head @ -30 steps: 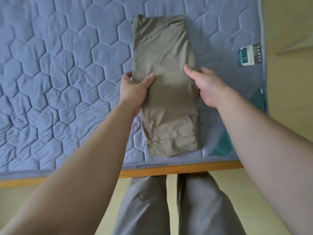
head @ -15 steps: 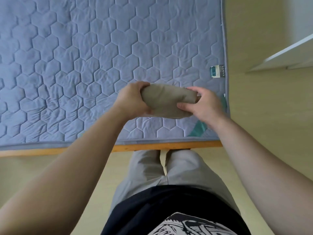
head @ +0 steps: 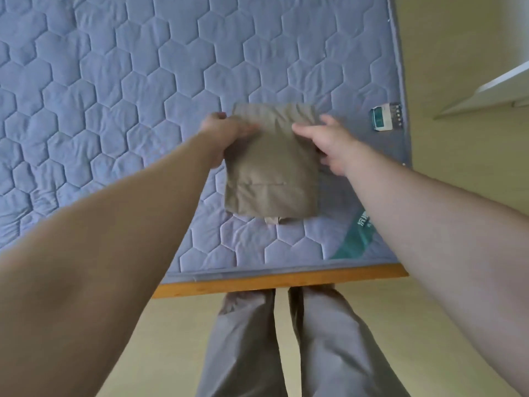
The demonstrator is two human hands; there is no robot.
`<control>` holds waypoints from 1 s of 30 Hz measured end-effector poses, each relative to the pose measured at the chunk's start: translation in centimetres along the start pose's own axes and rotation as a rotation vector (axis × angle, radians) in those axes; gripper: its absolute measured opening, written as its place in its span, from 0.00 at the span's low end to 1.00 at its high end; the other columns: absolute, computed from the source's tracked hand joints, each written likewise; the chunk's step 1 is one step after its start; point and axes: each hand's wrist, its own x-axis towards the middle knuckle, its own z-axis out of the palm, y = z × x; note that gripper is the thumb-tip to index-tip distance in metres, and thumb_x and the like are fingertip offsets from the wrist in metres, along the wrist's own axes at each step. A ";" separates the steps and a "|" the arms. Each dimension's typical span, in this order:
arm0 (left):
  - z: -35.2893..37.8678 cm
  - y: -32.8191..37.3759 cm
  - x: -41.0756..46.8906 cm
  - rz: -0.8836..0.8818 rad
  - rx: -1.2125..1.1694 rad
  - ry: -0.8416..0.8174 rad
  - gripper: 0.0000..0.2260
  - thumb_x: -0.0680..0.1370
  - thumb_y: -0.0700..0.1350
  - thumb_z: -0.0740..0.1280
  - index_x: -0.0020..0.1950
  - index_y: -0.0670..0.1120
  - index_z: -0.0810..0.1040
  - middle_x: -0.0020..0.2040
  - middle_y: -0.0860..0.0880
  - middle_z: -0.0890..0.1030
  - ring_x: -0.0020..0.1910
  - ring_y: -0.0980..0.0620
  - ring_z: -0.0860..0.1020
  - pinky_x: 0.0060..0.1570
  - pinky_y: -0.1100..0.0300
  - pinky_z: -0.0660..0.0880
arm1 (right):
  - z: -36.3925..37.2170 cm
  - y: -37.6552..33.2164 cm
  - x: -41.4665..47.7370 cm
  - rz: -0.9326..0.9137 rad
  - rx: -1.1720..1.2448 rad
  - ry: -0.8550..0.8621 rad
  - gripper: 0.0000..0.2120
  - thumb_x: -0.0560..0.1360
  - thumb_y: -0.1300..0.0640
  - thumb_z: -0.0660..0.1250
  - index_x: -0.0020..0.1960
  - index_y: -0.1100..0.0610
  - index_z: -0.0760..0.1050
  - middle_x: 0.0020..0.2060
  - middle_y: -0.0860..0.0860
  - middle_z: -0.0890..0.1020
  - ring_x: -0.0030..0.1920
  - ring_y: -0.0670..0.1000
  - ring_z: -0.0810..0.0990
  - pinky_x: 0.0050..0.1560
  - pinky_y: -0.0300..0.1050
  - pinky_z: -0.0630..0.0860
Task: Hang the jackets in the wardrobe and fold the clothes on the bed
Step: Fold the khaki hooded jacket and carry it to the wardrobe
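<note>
Garment (head: pixel 272 173) lies folded, long axis toward me: left hand (head: pixel 226 131) pinches its far-left corner, right hand (head: pixel 329 138) rests flat-fingered opposite.

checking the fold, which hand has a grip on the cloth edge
The left hand, pinching the khaki cloth at its far-left edge; the right hand rests spread fingers on it.

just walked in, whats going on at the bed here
A person stands at the edge of the bed, folding clothes. An olive-brown garment lies on the quilted mattress, folded into a rough square, with a small flap poking out at its near edge. The right hand rests open on the garment's upper right part. The left hand is at its upper left corner; blur hides whether it grips the fabric or only presses it.
</note>
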 end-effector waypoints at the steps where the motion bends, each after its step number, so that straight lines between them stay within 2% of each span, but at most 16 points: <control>1: 0.8 -1.9 1.7 -0.021 0.003 0.016 0.43 0.61 0.52 0.85 0.72 0.47 0.71 0.57 0.49 0.83 0.52 0.51 0.83 0.52 0.56 0.81 | 0.6 2.1 2.1 0.067 -0.005 -0.027 0.31 0.74 0.48 0.76 0.71 0.48 0.65 0.55 0.45 0.76 0.50 0.46 0.76 0.55 0.44 0.75; 3: 2.1 -5.5 3.8 -0.073 -0.002 0.014 0.27 0.66 0.52 0.83 0.60 0.46 0.79 0.47 0.50 0.84 0.40 0.54 0.83 0.33 0.64 0.78 | 1.2 6.0 5.2 0.123 -0.023 0.005 0.32 0.70 0.46 0.78 0.67 0.52 0.68 0.60 0.49 0.78 0.56 0.51 0.79 0.63 0.54 0.76; 4: 2.5 -7.0 4.5 -0.084 -0.013 0.020 0.22 0.67 0.50 0.83 0.55 0.46 0.79 0.44 0.51 0.83 0.37 0.55 0.82 0.28 0.66 0.76 | 1.2 7.4 6.4 0.107 -0.023 0.047 0.33 0.68 0.45 0.79 0.66 0.54 0.69 0.60 0.51 0.80 0.58 0.53 0.80 0.62 0.54 0.77; 5: 2.7 -8.3 4.7 -0.084 -0.032 0.030 0.20 0.68 0.50 0.82 0.54 0.46 0.79 0.43 0.52 0.83 0.37 0.56 0.82 0.28 0.66 0.76 | 1.2 8.4 6.9 0.092 -0.026 0.066 0.33 0.67 0.45 0.79 0.66 0.55 0.70 0.60 0.52 0.80 0.57 0.53 0.81 0.59 0.53 0.79; 7: 2.5 -10.4 4.9 -0.075 -0.051 0.043 0.20 0.68 0.51 0.82 0.55 0.48 0.79 0.45 0.53 0.84 0.41 0.55 0.83 0.37 0.64 0.79 | 0.6 9.7 6.8 0.117 -0.017 0.039 0.32 0.69 0.43 0.78 0.66 0.54 0.72 0.58 0.50 0.82 0.55 0.52 0.82 0.52 0.48 0.79; 10: 2.0 -12.0 4.2 -0.139 -0.074 0.013 0.15 0.70 0.53 0.80 0.52 0.50 0.81 0.47 0.53 0.84 0.45 0.53 0.82 0.50 0.55 0.79 | -0.3 11.2 5.4 0.199 -0.019 -0.058 0.28 0.68 0.39 0.78 0.62 0.51 0.77 0.51 0.49 0.86 0.51 0.53 0.86 0.57 0.54 0.81; 13: 1.9 -12.2 3.5 -0.104 -0.008 0.016 0.13 0.70 0.52 0.80 0.50 0.51 0.81 0.48 0.51 0.85 0.44 0.52 0.82 0.47 0.56 0.80 | -0.4 11.9 4.4 0.199 -0.005 -0.089 0.26 0.69 0.40 0.78 0.61 0.53 0.79 0.50 0.50 0.87 0.51 0.54 0.86 0.59 0.57 0.81; 14: 2.0 -12.1 3.3 -0.082 0.010 0.016 0.13 0.71 0.51 0.80 0.51 0.50 0.81 0.48 0.51 0.85 0.43 0.52 0.83 0.43 0.58 0.81 | -0.3 11.7 4.4 0.183 0.012 -0.091 0.26 0.69 0.41 0.78 0.61 0.53 0.78 0.50 0.51 0.87 0.51 0.54 0.86 0.58 0.57 0.81; 17: 2.4 -11.6 2.9 -0.089 -0.041 -0.024 0.12 0.73 0.44 0.78 0.53 0.46 0.81 0.47 0.47 0.86 0.36 0.51 0.83 0.30 0.63 0.77 | 0.2 11.2 4.6 0.155 0.100 -0.086 0.24 0.72 0.47 0.77 0.63 0.54 0.76 0.54 0.52 0.86 0.51 0.54 0.86 0.56 0.57 0.82; 19: 3.0 -11.7 2.7 -0.102 -0.061 -0.033 0.09 0.74 0.42 0.77 0.50 0.46 0.80 0.47 0.46 0.86 0.37 0.49 0.84 0.33 0.60 0.80 | 0.6 11.3 5.4 0.146 0.173 -0.049 0.18 0.75 0.54 0.74 0.63 0.56 0.76 0.54 0.54 0.85 0.53 0.55 0.85 0.57 0.57 0.81; 22: 3.7 -12.0 3.2 -0.086 -0.040 0.003 0.10 0.74 0.45 0.78 0.50 0.49 0.79 0.50 0.47 0.86 0.47 0.47 0.85 0.48 0.52 0.84 | 0.9 11.1 6.3 0.145 0.263 0.013 0.15 0.77 0.57 0.72 0.62 0.56 0.75 0.56 0.56 0.83 0.53 0.57 0.84 0.58 0.61 0.80; 23: 3.8 -11.8 3.3 -0.096 -0.063 0.001 0.11 0.74 0.47 0.77 0.51 0.49 0.79 0.51 0.47 0.86 0.48 0.46 0.85 0.47 0.51 0.84 | 1.0 10.7 6.4 0.136 0.283 0.015 0.12 0.78 0.56 0.71 0.60 0.55 0.75 0.56 0.55 0.83 0.53 0.57 0.84 0.57 0.62 0.80; 25: 4.0 -11.1 3.4 -0.106 -0.104 0.017 0.12 0.74 0.49 0.77 0.53 0.48 0.78 0.51 0.47 0.85 0.46 0.48 0.85 0.39 0.54 0.84 | 1.0 9.9 6.8 0.100 0.341 -0.012 0.08 0.79 0.56 0.70 0.57 0.53 0.75 0.56 0.55 0.83 0.54 0.57 0.84 0.56 0.64 0.80; 28: 4.1 -10.0 3.6 -0.027 -0.066 0.095 0.15 0.74 0.52 0.76 0.56 0.49 0.77 0.51 0.52 0.83 0.46 0.54 0.82 0.40 0.59 0.80 | 1.1 8.1 6.9 0.048 0.453 -0.076 0.11 0.81 0.56 0.67 0.63 0.54 0.75 0.57 0.55 0.84 0.54 0.56 0.85 0.53 0.62 0.82; 30: 4.1 -9.3 3.4 0.059 -0.103 0.128 0.17 0.71 0.53 0.77 0.57 0.50 0.79 0.52 0.54 0.84 0.48 0.56 0.83 0.42 0.61 0.78 | 0.9 6.6 6.5 0.060 0.558 -0.155 0.13 0.81 0.55 0.67 0.64 0.58 0.77 0.55 0.57 0.85 0.53 0.56 0.86 0.53 0.57 0.83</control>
